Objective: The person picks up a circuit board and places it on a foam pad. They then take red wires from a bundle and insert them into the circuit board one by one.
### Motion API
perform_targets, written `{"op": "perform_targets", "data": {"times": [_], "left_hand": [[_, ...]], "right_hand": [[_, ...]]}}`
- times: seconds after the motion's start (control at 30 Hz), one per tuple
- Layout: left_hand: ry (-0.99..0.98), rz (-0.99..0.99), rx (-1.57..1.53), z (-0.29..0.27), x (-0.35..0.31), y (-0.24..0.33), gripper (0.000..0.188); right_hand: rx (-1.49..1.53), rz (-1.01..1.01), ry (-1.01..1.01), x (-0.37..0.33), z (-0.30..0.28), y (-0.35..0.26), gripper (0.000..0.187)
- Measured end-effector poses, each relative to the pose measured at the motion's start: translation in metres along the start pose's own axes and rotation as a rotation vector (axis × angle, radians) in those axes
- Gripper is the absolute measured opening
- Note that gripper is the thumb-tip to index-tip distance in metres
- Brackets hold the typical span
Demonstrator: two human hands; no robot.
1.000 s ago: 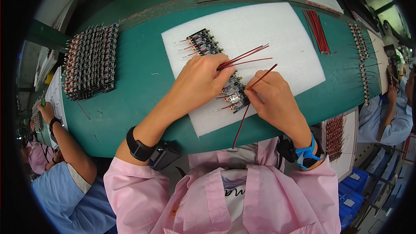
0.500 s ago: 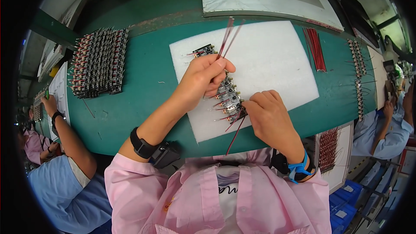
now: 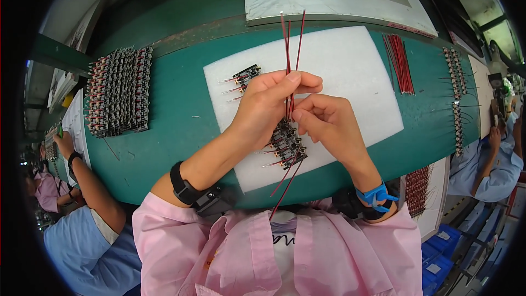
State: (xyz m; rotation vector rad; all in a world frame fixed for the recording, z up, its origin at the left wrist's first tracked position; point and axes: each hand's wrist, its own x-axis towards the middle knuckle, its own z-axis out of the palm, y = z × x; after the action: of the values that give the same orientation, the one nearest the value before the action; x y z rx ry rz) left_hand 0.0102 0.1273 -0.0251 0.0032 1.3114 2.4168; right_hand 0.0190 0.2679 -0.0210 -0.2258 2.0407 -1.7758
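Head view, left hand (image 3: pixel 267 98) pinching three red wires (image 3: pixel 288 49), right hand (image 3: pixel 329 119) grip unclear, one white foam sheet (image 3: pixel 356 77).

Foam (image 3: pixel 350 77) is lying under the left hand (image 3: pixel 268 98) and right hand (image 3: pixel 330 122), a board stack (image 3: pixel 120 92) leftward, a wire bundle (image 3: pixel 400 67) rightward.

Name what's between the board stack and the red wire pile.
Head view: white foam sheet, circuit boards on it, left hand holding wires and right hand above.
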Motion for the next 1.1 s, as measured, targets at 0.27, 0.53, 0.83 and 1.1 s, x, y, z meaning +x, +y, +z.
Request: {"op": "perform_targets", "data": {"times": [0.27, 0.53, 0.83, 1.1], "left_hand": [[-0.032, -0.055, 0.05, -0.004, -0.006, 0.002, 0.032], [-0.02, -0.078, 0.066, -0.004, -0.011, 0.002, 0.033], [0.124, 0.084, -0.003, 0.002, -0.01, 0.005, 0.032], [-0.007, 0.014, 0.6, -0.013, -0.02, 0.015, 0.019]], "right_hand": [[0.113, 0.056, -0.011, 0.001, 0.003, 0.005, 0.008], [-0.227, -0.265, 0.229, -0.001, 0.016, 0.006, 0.009], [0.091, -0.044, 0.161, -0.004, 0.007, -0.008, 0.011], [0.367, -0.075, 0.205, -0.004, 0.003, -0.003, 0.011]]}}
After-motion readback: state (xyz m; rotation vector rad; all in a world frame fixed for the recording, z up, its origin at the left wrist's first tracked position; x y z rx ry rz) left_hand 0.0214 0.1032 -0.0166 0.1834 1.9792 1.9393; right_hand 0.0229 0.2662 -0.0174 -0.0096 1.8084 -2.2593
